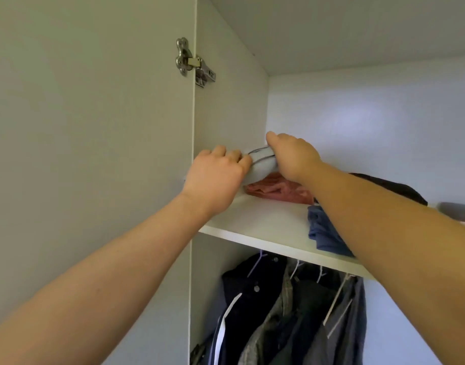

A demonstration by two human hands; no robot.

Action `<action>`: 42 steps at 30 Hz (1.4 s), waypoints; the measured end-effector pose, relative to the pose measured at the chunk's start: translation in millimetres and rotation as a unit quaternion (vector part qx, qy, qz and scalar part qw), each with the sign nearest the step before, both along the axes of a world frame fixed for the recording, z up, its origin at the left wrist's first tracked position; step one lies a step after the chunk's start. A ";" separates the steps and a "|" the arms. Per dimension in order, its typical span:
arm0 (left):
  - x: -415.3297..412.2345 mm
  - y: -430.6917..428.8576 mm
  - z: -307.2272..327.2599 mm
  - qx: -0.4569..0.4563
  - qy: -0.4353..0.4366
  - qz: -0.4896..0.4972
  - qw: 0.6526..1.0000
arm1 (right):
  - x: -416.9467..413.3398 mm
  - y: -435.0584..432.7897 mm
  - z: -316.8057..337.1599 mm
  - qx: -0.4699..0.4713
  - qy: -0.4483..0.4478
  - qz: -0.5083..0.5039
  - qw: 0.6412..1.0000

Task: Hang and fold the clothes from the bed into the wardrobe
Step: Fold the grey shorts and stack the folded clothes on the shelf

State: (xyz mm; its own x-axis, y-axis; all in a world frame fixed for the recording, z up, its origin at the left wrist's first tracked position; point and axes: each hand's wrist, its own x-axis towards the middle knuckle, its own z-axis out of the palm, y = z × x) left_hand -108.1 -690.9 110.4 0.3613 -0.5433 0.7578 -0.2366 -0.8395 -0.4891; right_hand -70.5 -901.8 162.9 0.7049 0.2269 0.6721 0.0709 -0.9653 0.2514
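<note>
A folded pale grey garment (261,168) with dark trim rests on a folded pink garment (276,189) at the back left of the wardrobe's top shelf (263,225). My left hand (215,175) grips the grey garment's left end. Its right end is under my right hand (292,154), whose fingers curl over it. Both arms reach up into the wardrobe. The fingertips of both hands are hidden behind the cloth.
A folded blue garment (323,230) lies at the shelf's front, partly under my right forearm, with a dark garment (394,187) behind it. Below the shelf hang several dark jackets and shirts (292,312) on hangers. The open wardrobe door (94,127) with its metal hinge (192,61) stands left.
</note>
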 end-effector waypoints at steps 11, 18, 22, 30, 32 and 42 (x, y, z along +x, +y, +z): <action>17.7 -19.4 -40.8 0.045 0.236 -0.005 0.971 | 56.0 21.3 -78.5 0.081 0.310 -0.097 0.942; 38.9 -21.4 -45.3 0.028 0.263 -0.033 0.964 | 39.7 22.1 -67.5 0.067 0.301 -0.115 0.944; 37.9 -30.2 -41.8 0.006 0.308 -0.003 0.951 | 25.5 12.8 -46.1 0.086 0.268 -0.119 0.952; -16.8 -104.1 -44.5 -0.075 0.309 -0.314 0.894 | -36.3 -76.8 -18.9 0.237 0.188 -0.245 0.921; -24.9 -123.6 -50.3 -0.057 0.337 -0.351 0.872 | -46.8 -98.3 -20.9 0.252 0.209 -0.281 0.902; -19.2 -151.4 -61.6 -0.046 0.401 -0.337 0.851 | -50.6 -134.5 -59.6 0.571 0.311 -0.224 0.726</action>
